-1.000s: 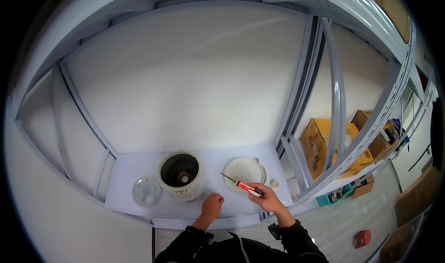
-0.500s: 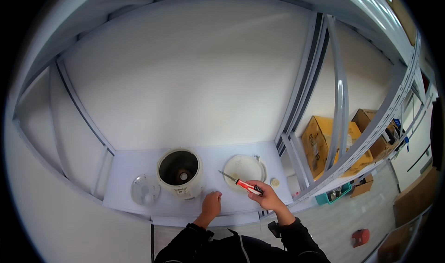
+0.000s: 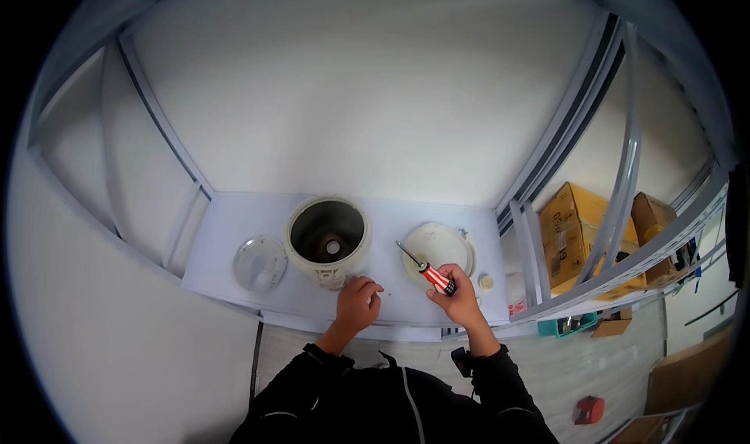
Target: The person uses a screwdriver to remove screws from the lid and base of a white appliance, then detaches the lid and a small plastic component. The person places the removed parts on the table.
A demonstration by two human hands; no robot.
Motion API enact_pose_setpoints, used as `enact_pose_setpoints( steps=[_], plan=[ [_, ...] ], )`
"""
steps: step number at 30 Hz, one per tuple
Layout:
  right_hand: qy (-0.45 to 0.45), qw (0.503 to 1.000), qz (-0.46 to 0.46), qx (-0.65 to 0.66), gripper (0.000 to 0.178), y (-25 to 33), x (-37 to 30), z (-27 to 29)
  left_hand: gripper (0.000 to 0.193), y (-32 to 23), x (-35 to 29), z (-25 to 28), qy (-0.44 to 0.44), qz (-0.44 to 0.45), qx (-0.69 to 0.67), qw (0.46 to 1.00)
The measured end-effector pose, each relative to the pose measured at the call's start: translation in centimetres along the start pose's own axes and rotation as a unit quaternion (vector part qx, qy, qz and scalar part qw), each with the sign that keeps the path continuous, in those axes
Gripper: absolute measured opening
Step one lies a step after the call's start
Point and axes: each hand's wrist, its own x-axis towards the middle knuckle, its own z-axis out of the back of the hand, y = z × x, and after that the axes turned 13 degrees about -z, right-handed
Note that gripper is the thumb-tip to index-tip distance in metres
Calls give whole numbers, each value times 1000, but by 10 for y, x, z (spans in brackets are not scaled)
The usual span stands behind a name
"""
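My right hand (image 3: 459,297) is closed around the red-and-white handle of a screwdriver (image 3: 437,279). The metal shaft points up and left, over a round white lid-like part (image 3: 441,245) with a side rim. Left of it stands a cream cylindrical appliance body (image 3: 328,276), its dark hollow opening facing up and a round piece showing at the bottom. At its lower right edge is my left hand (image 3: 358,303), fingers loosely bent and a little apart, with nothing visible in them. A clear round cover (image 3: 260,264) lies farther left.
These parts rest on a white shelf table (image 3: 215,288) framed by grey metal posts. A small round cream piece (image 3: 486,282) sits near its right end. Beyond the right posts are cardboard boxes (image 3: 578,237), a teal bin (image 3: 564,324) and a red stool-like object (image 3: 589,409) on the floor.
The view has tilted down, so the shelf appears higher. My left hand has moved up beside the appliance body and its fingers have loosened from a fist. The screwdriver now points more steeply upward.
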Motion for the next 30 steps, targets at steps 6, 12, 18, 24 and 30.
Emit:
enact_pose_setpoints(
  steps=[6, 12, 18, 24, 30],
  plan=[
    [30, 999, 7, -19, 27, 3, 8, -37, 19, 3, -1, 59, -112, -115, 40, 986],
    [50, 997, 50, -10, 18, 13, 13, -87, 25, 16, 24, 111, -121, -126, 146, 974],
    [35, 978, 149, -142, 22, 51, 4, -148, 26, 14, 45, 150, -53, 61, -185, 980],
    [32, 974, 130, -182, 42, 50, -1, -209, 23, 35, 46, 158, 20, 5, -245, 969],
    [-49, 961, 215, -166, 45, 54, -11, -246, 30, 47, 21, 163, 24, 135, -448, 884]
  ],
)
